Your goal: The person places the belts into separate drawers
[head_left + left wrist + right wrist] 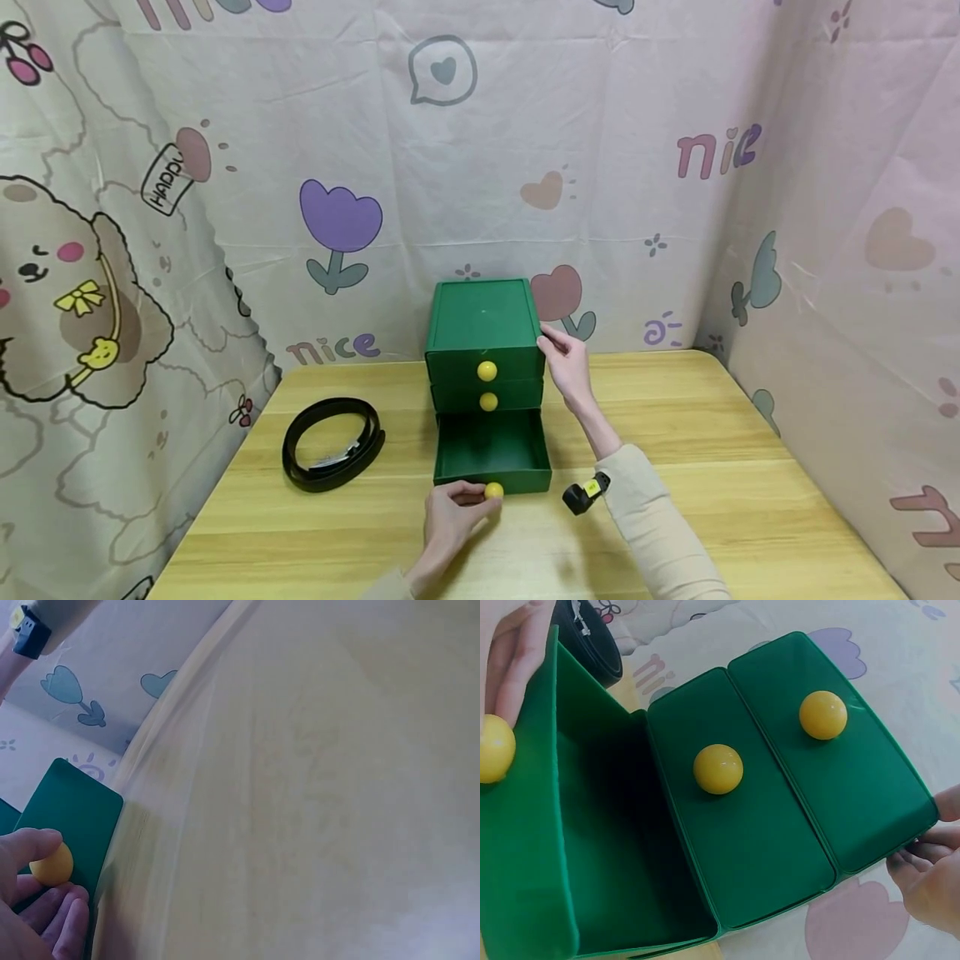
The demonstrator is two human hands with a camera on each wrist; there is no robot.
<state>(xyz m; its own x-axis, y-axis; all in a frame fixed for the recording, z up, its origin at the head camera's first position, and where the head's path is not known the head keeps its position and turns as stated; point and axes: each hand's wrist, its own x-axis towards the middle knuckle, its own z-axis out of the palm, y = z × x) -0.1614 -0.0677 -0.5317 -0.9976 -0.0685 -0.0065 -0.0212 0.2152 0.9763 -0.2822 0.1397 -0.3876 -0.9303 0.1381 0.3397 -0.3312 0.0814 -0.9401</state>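
Note:
A small green cabinet (483, 312) with three drawers stands at the back of the table. Its bottom drawer (491, 482) is pulled out, and no object shows inside. My left hand (450, 521) pinches the round yellow knob (52, 866) of that drawer between thumb and fingers. The upper two drawers, each with a yellow knob (718, 769), are closed. At the cabinet's upper right edge, my right hand (567, 365) grips the corner, thumb and fingers on either side of it. The right wrist view shows those fingers (930, 862) bent against the cabinet's side.
A coiled black belt (333, 446) with a silver buckle lies on the wooden table (247, 542), left of the cabinet. Printed cloth (465, 167) hangs behind the table and at both sides. A small black device (585, 493) is on the right wrist.

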